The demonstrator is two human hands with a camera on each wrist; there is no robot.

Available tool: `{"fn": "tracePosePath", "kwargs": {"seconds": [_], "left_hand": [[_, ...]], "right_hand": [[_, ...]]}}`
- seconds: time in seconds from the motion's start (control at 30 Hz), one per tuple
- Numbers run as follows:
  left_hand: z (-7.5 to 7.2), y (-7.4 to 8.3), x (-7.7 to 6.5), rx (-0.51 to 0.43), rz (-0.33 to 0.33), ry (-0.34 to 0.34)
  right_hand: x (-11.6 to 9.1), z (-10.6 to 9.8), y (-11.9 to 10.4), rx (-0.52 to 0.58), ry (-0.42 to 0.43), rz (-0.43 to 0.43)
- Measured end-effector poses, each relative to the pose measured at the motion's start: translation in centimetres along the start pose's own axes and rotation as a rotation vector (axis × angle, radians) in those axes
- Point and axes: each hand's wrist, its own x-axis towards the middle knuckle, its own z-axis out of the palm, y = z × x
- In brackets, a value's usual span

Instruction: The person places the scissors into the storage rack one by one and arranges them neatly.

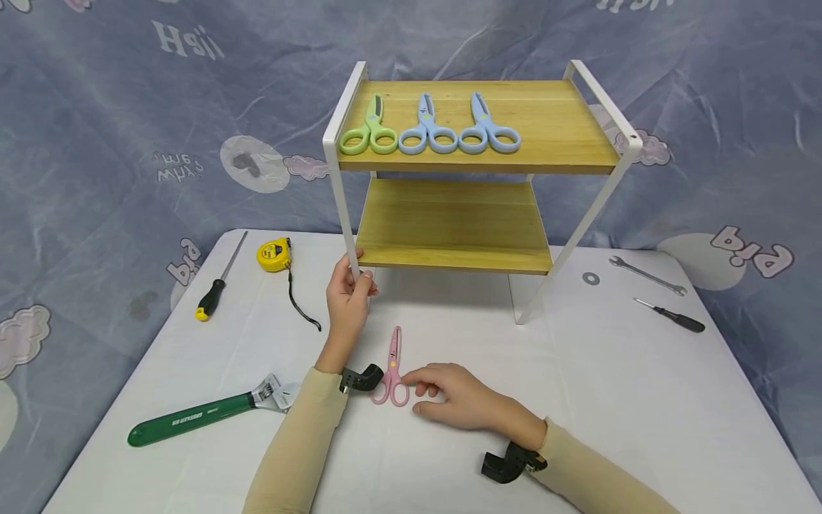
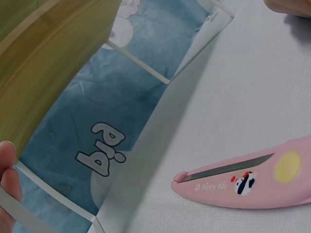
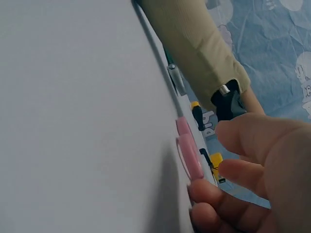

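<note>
My left hand (image 1: 347, 293) grips the white front left leg of a two-tier shelf (image 1: 449, 221), just under the lower board. Pink scissors (image 1: 394, 371) lie on the table between my forearms, blades pointing toward the shelf; the left wrist view shows a panda on their pink blade cover (image 2: 218, 187). My right hand (image 1: 459, 396) is beside their handle loops, index fingertip right at the right loop, fingers loosely bent and nothing between them. On the upper board, green scissors (image 1: 369, 132) and two pairs of blue scissors, one in the middle (image 1: 427, 132) and one farther right (image 1: 486, 132), lie in a row.
To the left are a green-handled adjustable wrench (image 1: 193, 420), a black-and-yellow screwdriver (image 1: 212, 296) and a yellow tape measure (image 1: 274, 255) with a black strap. A washer (image 1: 591, 273), a spanner (image 1: 645, 275) and a small black screwdriver (image 1: 677, 318) lie at the right. Grey-blue cloth hangs behind.
</note>
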Motion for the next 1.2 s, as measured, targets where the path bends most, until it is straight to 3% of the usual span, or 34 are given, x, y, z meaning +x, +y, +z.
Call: {"fn": "tracePosePath", "kwargs": {"seconds": [0.2, 0.5, 0.73, 1.2], "left_hand": [[0.0, 0.0, 0.0, -0.008, -0.011, 0.001], [0.0, -0.1, 0.0, 0.019, 0.020, 0.000], [-0.1, 0.0, 0.0, 0.018, 0.017, 0.002], [0.0, -0.3, -0.1, 0.006, 0.022, 0.009]], "right_hand": [[-0.1, 0.6, -0.3, -0.215, 0.014, -0.068], [-0.3, 1.0, -0.9, -0.387, 0.007, -0.084], [-0.1, 1.2, -1.2, -0.423, -0.026, -0.043], [0.1, 1.1, -1.1, -0.427, -0.004, -0.063]]}}
